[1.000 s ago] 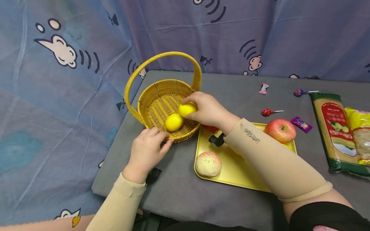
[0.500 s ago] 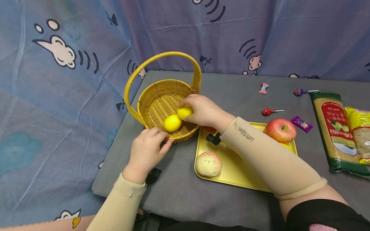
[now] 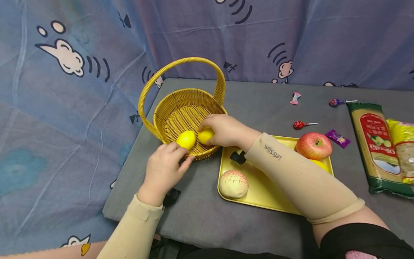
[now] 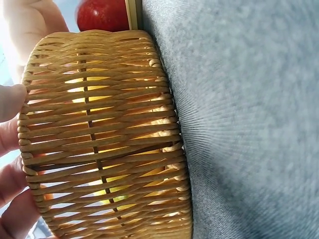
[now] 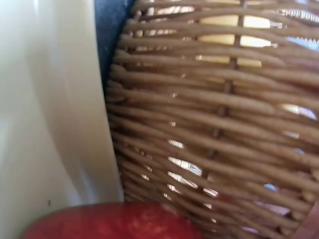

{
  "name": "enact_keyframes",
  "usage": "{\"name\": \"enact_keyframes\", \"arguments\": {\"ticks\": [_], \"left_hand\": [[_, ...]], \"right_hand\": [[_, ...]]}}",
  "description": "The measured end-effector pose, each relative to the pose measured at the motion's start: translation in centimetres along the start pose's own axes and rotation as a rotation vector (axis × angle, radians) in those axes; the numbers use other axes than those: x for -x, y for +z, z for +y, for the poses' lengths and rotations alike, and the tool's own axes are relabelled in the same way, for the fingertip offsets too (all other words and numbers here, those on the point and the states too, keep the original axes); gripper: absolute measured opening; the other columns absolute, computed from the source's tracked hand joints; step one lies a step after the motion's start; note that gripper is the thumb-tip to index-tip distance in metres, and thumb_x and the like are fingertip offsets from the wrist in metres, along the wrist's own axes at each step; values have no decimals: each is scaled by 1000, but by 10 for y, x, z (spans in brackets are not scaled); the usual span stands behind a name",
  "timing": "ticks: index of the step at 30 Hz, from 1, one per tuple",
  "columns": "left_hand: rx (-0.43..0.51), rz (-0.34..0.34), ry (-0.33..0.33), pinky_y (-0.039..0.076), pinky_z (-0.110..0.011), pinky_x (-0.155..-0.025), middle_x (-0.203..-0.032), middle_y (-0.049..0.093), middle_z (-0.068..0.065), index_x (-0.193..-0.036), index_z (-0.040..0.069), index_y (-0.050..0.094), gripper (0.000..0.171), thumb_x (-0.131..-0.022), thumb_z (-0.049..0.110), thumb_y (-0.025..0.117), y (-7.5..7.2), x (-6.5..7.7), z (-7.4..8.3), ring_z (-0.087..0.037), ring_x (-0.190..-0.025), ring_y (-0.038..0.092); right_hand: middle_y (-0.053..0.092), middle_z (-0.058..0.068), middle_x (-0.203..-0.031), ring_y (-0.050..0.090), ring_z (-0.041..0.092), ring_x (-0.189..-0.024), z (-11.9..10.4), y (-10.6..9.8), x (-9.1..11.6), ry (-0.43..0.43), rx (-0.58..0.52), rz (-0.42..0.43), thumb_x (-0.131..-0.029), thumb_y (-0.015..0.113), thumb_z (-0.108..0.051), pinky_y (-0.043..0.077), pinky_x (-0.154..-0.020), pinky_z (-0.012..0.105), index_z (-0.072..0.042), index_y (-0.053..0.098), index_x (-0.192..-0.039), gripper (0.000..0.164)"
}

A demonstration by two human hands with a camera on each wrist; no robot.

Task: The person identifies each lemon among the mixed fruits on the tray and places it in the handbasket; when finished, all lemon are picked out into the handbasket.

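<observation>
In the head view a yellow wicker basket [image 3: 181,115] with a tall handle stands on the grey table. My left hand [image 3: 165,167] grips its near rim; in the left wrist view the thumb [image 4: 11,99] lies at the rim's outer side. My right hand [image 3: 223,131] reaches over the basket's right side and holds a lemon [image 3: 205,136] low inside it. Another lemon [image 3: 185,139] lies in the basket beside it, close to my left fingers. Through the weave, yellow patches show in the left wrist view.
Right of the basket, a yellow tray [image 3: 258,194] holds a peach [image 3: 233,184], an apple [image 3: 313,146] and a yellow fruit [image 3: 319,164]. A red fruit [image 5: 114,221] lies close to the basket wall. Farther right are lollipops [image 3: 299,125], wrapped candies [image 3: 337,138] and food bags [image 3: 376,147].
My right hand has lowered the lemon deeper into the basket. The other lemon has shifted left toward my left fingers. My left hand has stayed on the rim.
</observation>
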State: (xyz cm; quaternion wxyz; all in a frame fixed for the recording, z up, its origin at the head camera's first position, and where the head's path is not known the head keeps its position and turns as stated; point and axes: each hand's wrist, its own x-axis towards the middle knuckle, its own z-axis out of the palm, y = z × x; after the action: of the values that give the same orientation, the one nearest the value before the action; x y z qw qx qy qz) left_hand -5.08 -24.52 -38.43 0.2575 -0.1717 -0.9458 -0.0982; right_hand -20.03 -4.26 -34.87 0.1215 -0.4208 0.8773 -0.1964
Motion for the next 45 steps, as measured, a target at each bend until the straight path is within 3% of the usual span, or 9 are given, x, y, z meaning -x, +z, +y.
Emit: {"name": "enact_keyframes", "arguments": {"ticks": [14,23,30,45], "left_hand": [[6,12,3,53,-38,-67,-87,67,-1,-89,16,75,19,-90,35,78,-1,0,1,-24,-74,61],[2,-1,-6,52,-39,-66,-88,67,-1,-90,16,76,20,-89,36,79,-1,0,1,-24,-74,60],[1,-2,-18,53,-38,-64,-89,67,-1,-90,16,77,20,-88,36,80,-1,-1,2,-24,-75,60],[17,0,-23,52,-37,-66,-87,66,0,-89,17,76,18,-88,34,80,-2,-1,3,-24,-75,60]], "right_hand": [[67,-1,-128,60,19,-117,0,1,2,1,-36,-14,-84,81,-25,45,-104,38,-17,71,-125,43],[70,1,-120,65,20,-108,-1,-10,10,26,-190,117,-90,78,-23,50,-96,38,-16,70,-125,37],[71,0,-114,64,16,-103,-6,-25,26,14,-317,219,-89,79,-22,52,-93,40,-16,72,-121,33],[71,-2,-113,64,15,-104,-5,-41,80,41,-376,299,-86,82,-18,53,-91,39,-15,74,-117,32]]}}
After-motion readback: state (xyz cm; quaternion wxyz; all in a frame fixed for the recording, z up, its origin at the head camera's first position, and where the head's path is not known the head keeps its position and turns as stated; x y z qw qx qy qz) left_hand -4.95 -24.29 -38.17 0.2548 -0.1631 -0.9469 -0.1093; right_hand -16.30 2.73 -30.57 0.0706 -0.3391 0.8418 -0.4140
